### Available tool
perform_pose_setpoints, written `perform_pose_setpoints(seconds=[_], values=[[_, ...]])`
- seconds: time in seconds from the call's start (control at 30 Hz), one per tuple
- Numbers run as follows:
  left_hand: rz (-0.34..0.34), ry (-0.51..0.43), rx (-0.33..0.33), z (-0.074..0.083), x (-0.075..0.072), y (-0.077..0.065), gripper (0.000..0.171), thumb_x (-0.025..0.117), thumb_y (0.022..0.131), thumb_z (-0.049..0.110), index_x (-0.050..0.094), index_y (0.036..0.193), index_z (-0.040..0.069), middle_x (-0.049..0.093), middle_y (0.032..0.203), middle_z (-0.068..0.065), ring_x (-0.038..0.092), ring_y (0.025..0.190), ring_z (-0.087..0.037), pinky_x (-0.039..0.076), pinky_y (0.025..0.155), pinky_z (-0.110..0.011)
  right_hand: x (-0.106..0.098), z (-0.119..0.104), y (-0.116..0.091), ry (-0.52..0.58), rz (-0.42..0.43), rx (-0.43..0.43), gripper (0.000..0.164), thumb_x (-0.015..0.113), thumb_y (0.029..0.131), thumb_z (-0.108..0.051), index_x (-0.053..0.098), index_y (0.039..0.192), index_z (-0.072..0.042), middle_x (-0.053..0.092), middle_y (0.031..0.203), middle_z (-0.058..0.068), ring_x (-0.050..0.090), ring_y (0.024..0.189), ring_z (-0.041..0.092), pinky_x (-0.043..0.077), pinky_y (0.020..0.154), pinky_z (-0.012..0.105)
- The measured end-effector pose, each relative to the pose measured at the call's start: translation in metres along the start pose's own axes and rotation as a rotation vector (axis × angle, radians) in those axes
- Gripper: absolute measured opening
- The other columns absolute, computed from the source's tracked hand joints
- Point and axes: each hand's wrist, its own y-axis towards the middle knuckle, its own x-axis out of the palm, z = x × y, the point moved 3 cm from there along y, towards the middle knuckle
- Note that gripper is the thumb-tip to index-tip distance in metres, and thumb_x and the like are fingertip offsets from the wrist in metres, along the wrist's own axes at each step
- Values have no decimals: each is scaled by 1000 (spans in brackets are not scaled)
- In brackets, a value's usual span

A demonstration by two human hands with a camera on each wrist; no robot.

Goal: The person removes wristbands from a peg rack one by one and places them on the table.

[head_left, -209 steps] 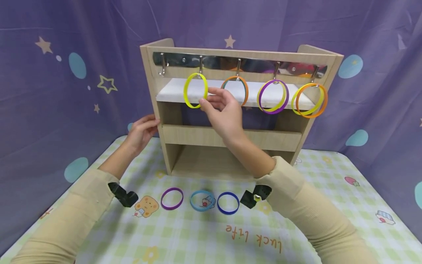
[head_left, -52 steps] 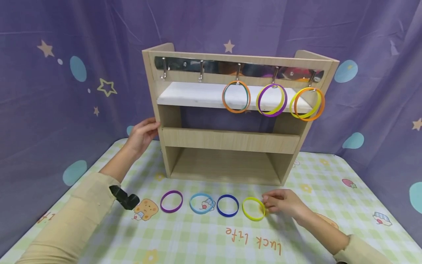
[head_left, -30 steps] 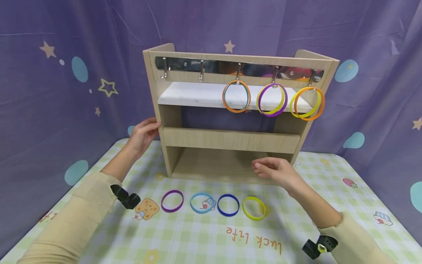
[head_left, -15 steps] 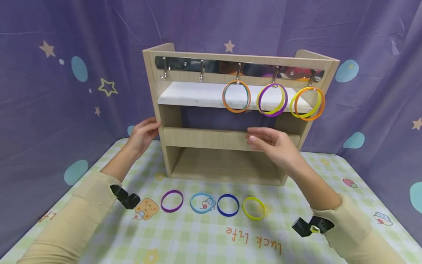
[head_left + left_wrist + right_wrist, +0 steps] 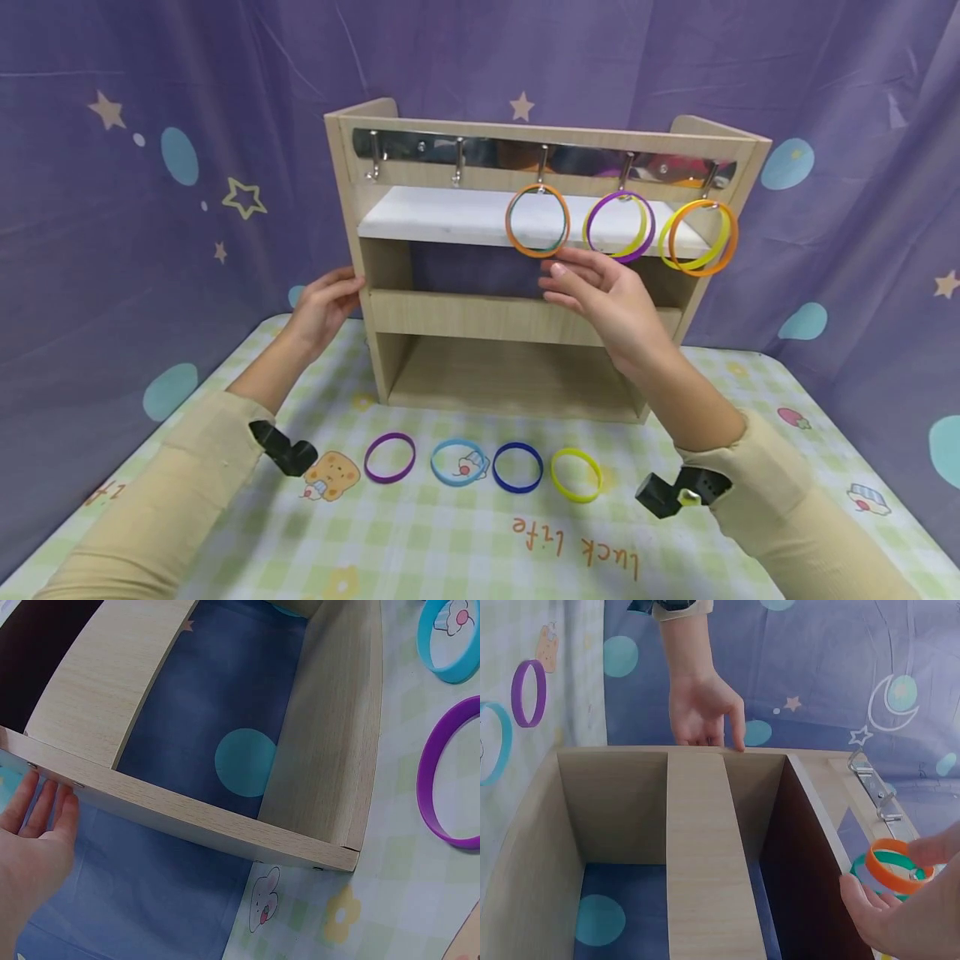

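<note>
My right hand (image 5: 615,304) is raised in front of the wooden shelf (image 5: 525,318), its fingertips right at the lower edge of an orange wristband (image 5: 537,254). That band hangs on the middle hook together with a green wristband (image 5: 860,876). In the right wrist view, thumb and fingers stand apart on either side of the two bands. My left hand (image 5: 324,308) touches the shelf's left side panel with extended fingers, as the left wrist view also shows. On the tablecloth lie a purple wristband (image 5: 367,460), a light blue one (image 5: 432,463), a dark blue one (image 5: 517,490) and a yellow one (image 5: 576,500).
A metal hook rail (image 5: 495,154) runs along the shelf top; its two left hooks are bare. Purple (image 5: 652,229) and yellow bands hang on the fourth hook, orange (image 5: 735,242) and yellow bands on the far-right one. A white board (image 5: 450,221) lies below the rail.
The yellow wristband has gone from the second hook to the table's row. My right hand has let it go and risen to the middle hook's bands; my left hand stays at the side panel.
</note>
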Motion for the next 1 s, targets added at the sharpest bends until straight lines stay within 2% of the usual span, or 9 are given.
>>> perform_pose_setpoints(seconds=[0.23,0.4,0.47,0.73,1.0], values=[[6,3,7,1,0,0,24,44,96,1,65,95,15,67,94,6,63,89,-6,47,89,-15,5,-4,6,177,99,-7,40,52,98,-9,42,133,9,62,101,0,68,89,5,56,88,24],[11,0,4,1,0,0,24,45,96,2,65,95,14,67,94,5,62,90,-6,47,89,-16,8,-2,11,263,150,-8,20,54,97,-9,52,114,2,66,84,-5,68,80,7,58,82,24],[8,0,3,0,0,0,24,45,96,1,65,95,14,67,94,5,62,90,-6,47,89,-16,9,-1,12,289,167,-3,17,55,96,-10,53,110,0,67,81,-5,68,78,7,58,79,24],[10,-12,10,-1,0,2,26,44,96,0,66,93,14,68,92,5,62,89,-6,47,88,-16,13,-6,14,446,191,-17,21,58,95,-7,54,110,7,70,77,0,69,73,11,59,75,23],[-5,-9,16,-1,-1,1,25,45,96,1,66,96,14,68,94,5,63,89,-6,48,88,-16,17,-15,14,474,181,-52,33,60,93,-8,52,119,11,69,78,2,68,77,12,59,79,24]])
